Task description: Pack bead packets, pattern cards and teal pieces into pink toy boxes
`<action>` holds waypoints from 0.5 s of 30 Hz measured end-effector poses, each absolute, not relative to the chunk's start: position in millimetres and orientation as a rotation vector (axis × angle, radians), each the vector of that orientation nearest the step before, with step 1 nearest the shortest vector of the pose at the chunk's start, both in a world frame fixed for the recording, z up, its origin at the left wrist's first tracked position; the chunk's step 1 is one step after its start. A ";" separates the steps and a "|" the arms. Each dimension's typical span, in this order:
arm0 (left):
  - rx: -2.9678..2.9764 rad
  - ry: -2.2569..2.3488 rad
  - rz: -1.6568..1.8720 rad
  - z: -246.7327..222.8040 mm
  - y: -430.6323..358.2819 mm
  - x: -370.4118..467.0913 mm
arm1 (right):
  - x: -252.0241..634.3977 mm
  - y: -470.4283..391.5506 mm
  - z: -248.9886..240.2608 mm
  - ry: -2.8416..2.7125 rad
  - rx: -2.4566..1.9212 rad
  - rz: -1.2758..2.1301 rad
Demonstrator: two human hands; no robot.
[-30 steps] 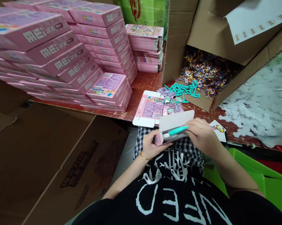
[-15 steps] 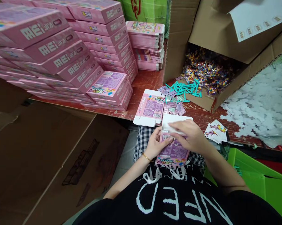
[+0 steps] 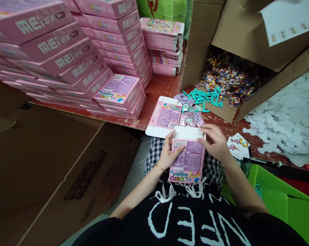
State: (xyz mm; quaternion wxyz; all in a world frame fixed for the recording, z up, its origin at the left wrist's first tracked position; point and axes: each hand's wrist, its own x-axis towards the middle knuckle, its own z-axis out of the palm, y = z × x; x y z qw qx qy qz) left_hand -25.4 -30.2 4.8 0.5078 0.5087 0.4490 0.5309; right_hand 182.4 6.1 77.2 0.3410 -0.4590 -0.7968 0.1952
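Note:
A pink box [image 3: 187, 160] rests over my lap, its white top flap [image 3: 187, 132] standing up at the far end. My left hand [image 3: 170, 152] grips the box by its left side, thumb across the printed face. At the upper right corner is my right hand [image 3: 215, 141], fingers apart and touching the box's edge by the flap. An unfilled flat pink box [image 3: 166, 114] lies on the table's edge just beyond. Beside it are small purple packets [image 3: 191, 118] and turquoise plastic sticks [image 3: 204, 97].
Stacked pink boxes [image 3: 118, 87] fill the left; more flat boxes [image 3: 162, 32] stand behind. An open carton [image 3: 196, 44] holds bags of colourful beads [image 3: 228, 77]. Printed cards [image 3: 237, 145] lie at the right edge, above a green bin [image 3: 280, 201]. White scraps [image 3: 280, 119] are at far right.
My right hand has moved from over the box opening to its right corner, uncovering the white flap. The box now lies straighter, with my left hand still on it.

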 end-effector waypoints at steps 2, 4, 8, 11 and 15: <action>1.231 1.148 1.276 0.8 -24.9 -28.5 | 195.4 -4.7 54.7 -1.754 -1.266 0.624; 1.213 1.167 1.254 -3.0 -18.7 -27.5 | 196.2 -15.3 29.9 -1.568 -1.253 0.934; 1.134 1.098 1.354 -4.9 -8.9 -17.4 | 176.2 -24.8 -1.4 -1.415 -1.159 1.030; 1.090 1.023 1.493 0.6 -7.5 -12.4 | 165.1 -23.3 0.8 -1.345 -1.038 0.856; 1.206 1.127 1.343 14.2 -7.4 -10.3 | 168.1 -14.8 19.4 -1.244 -1.078 0.960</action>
